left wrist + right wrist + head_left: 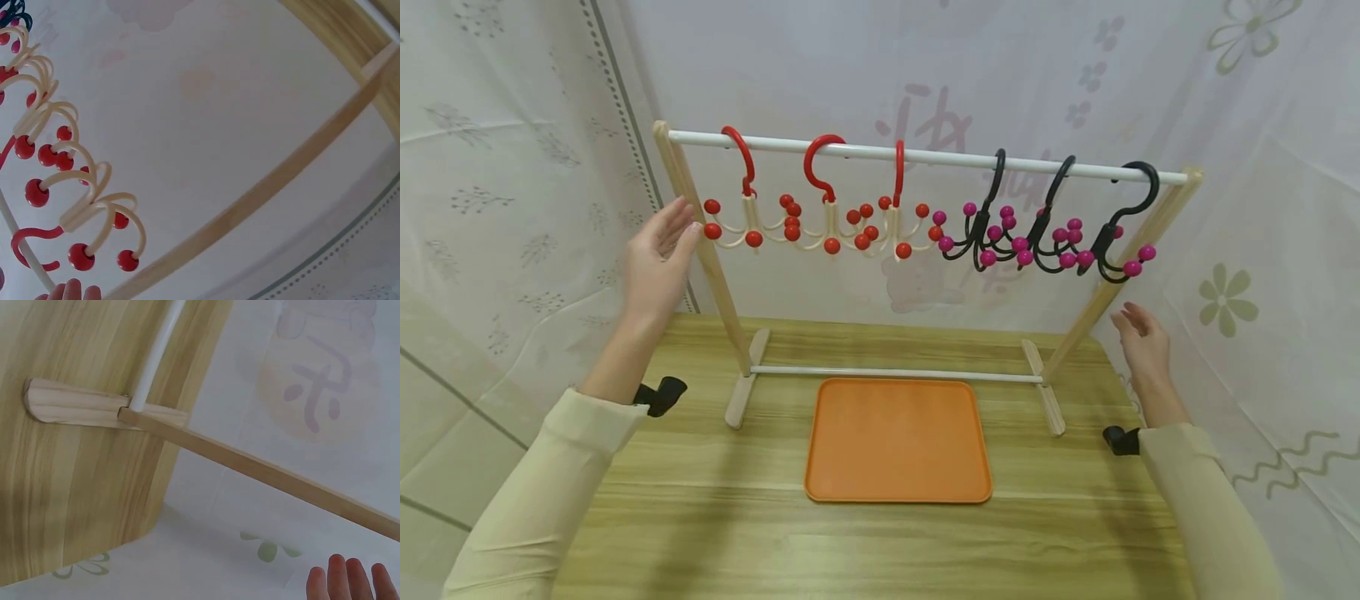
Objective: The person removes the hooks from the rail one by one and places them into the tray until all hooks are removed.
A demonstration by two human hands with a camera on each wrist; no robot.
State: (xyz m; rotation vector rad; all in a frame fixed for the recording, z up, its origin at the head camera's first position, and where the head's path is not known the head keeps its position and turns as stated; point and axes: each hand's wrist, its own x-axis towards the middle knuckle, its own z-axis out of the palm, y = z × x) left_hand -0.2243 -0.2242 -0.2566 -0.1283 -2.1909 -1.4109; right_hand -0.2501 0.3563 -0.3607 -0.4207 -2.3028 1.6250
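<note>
So we've got a white rail [865, 152] with six multi-arm hangers on it: three with red hooks and cream arms to the left, three black ones with magenta balls to the right. The one we care about is the leftmost red-hooked hanger [752, 218]. It sits right of, and just beside, our left hand [652, 262], which is way nearer to it than the right hand [1146, 350].

Left grip is apart, fingers loose with nothing in them, just outside the left post [717, 287]. From the head view we honestly can't tell if the thumb touches the nearest red ball. Right grip is apart and empty too, right of the right post [1086, 325] and below the rightmost black hanger [1103, 243].

As for which way our hanger points: long axis is pretty much upright, crossways to the rail. Hook's on top, curling over the rail with its tip toward the left, and the arms fan out below with their red balls turned up. Down on the bench [850, 550], an orange tray [898, 442] lies flat on the near side of the rack.
</note>
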